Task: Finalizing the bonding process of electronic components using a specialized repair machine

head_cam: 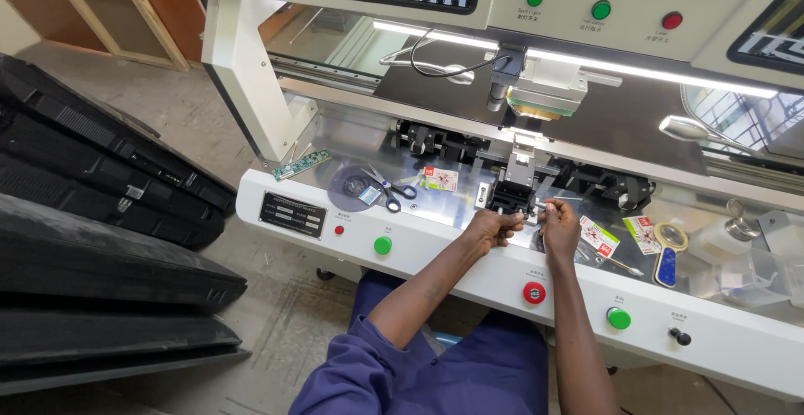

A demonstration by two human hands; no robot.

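Both my hands meet at the front of a small black clamp block [512, 189] on the shiny metal bed of a white bench machine [435, 239]. My left hand [492, 227] is curled closed, pinching something tiny that I cannot make out. My right hand [559, 222] pinches a small silvery piece just right of the block; its fingers hide most of it. A camera head [536, 88] with a lit lamp hangs above the block.
On the bed lie blue-handled scissors [395, 192], a dark disc [353, 187], a green circuit strip [301, 164], small red-and-white packets [598, 236] and a magnifier [670, 247]. Green and red buttons [533, 293] line the front panel. Black flat panels [100, 214] are stacked at left.
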